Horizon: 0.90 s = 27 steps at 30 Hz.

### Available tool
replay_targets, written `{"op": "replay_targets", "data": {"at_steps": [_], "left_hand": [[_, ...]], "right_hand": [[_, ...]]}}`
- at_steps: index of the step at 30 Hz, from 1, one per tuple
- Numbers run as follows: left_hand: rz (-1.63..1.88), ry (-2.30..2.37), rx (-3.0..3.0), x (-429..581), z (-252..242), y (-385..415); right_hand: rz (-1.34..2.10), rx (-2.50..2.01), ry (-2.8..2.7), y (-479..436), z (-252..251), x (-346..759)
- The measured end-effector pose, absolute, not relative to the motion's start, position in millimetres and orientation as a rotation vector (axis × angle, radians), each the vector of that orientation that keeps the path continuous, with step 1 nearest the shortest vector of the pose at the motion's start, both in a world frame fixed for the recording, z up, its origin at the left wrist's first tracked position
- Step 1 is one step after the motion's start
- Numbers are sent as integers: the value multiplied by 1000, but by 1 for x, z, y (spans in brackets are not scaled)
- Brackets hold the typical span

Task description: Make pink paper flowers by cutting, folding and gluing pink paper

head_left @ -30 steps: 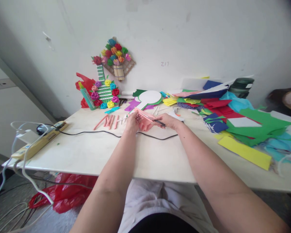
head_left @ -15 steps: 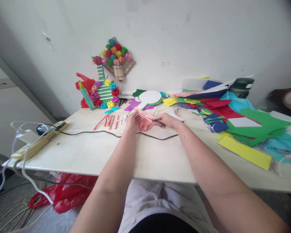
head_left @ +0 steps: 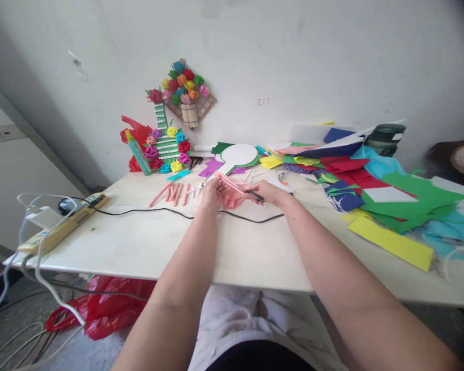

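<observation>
Your left grip (head_left: 212, 196) pinches the pink paper (head_left: 233, 199), which is between both grips over the counter (head_left: 139, 247); your right grip (head_left: 267, 194) is wrapped around the dark-handled scissors (head_left: 253, 195), set across the paper, while pink strips (head_left: 175, 194) lie to the left

Salmon-pink paper (head_left: 234, 200): thin sheet, creased and bunched, lower part hanging in loose folds; well in from the table's (head_left: 255, 252) left edge and well back from its near edge. Scissors (head_left: 254, 196): slim silvery blades, dark handles. Pose slanted, handles toward the table's right and near edges, blades toward left and far edges, lying across the paper. Blade opening not resolvable.
</observation>
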State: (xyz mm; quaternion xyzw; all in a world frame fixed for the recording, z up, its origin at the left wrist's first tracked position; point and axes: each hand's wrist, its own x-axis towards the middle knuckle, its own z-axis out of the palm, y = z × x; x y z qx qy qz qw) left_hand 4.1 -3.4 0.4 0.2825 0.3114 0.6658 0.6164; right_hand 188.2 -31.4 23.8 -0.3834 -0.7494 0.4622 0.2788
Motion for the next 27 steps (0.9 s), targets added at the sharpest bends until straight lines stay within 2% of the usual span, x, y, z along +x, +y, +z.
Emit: {"op": "replay_targets", "data": {"at_steps": [27], "left_hand": [[1422, 757, 676, 1, 0, 0]], "right_hand": [[1232, -1011, -1909, -27, 21, 188]]}}
